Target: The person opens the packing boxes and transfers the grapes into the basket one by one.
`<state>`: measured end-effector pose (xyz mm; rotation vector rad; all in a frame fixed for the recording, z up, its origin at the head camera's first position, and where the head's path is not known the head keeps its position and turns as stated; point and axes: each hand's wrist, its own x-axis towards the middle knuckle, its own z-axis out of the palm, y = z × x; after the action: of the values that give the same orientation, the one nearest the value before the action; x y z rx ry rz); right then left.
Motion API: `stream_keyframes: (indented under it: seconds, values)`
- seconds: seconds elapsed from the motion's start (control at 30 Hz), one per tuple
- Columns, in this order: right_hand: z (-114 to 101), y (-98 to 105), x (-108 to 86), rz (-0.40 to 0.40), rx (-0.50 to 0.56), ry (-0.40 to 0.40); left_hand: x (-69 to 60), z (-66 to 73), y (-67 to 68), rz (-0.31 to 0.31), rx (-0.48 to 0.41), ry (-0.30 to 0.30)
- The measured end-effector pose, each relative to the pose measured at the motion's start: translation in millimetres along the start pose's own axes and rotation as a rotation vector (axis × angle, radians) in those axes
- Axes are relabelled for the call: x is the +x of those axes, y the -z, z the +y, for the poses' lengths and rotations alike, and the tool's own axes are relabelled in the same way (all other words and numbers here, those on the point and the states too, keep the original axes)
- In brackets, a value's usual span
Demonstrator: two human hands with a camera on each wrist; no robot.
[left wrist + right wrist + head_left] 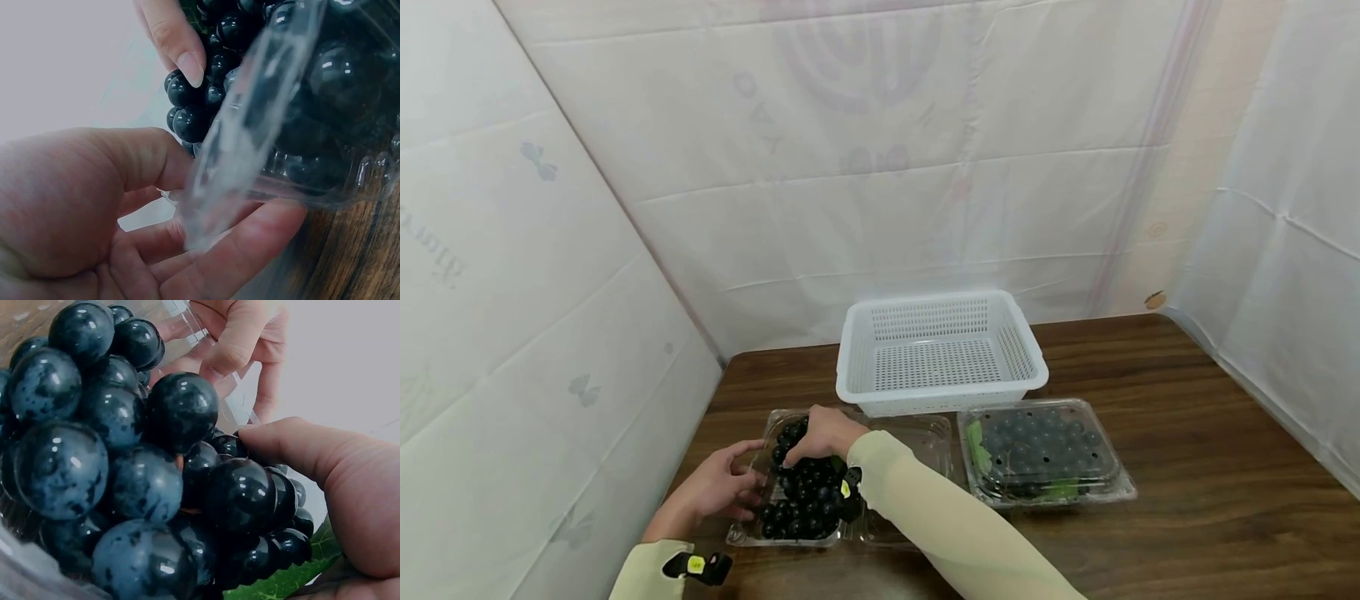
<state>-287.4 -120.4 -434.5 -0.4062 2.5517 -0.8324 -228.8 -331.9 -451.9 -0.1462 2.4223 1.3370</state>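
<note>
Nearest, toward the left edge of the table [1210, 467], the left hand [722, 483] sits at the open clamshell's [745, 537] left wall, fingers relaxed and parted, rim passing between thumb and fingers; firmness of contact cannot be told. Black grapes [808, 496] lie in the clamshell. The right hand [827, 433] reaches over them, thumb and fingers curled round part of the bunch, a green leaf [281, 581] beneath.

Assessment: good handling calls for a light grip spread over several berries, a level lift clear of the rim, and the left hand bracing the thin wall without flexing it. Squeezing risks detaching berries.

Beyond, right of the clear lid half [928, 442], is a closed grape clamshell [1123, 490]; near the table's far edge stands a white slotted basket [917, 406].
</note>
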Motion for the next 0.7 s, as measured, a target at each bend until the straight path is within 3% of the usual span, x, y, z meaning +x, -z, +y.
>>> stream_keyframes:
  seconds: [0.27,0.7]
  values:
    - [-0.2,-3.1,5.2,-0.002,0.037,-0.032,-0.2,1.5,-0.2,0.0,-0.002,-0.004]
    - [3.9,-1.7,8.0,-0.064,0.191,-0.029,0.3,-2.1,0.2,-0.021,-0.016,-0.024]
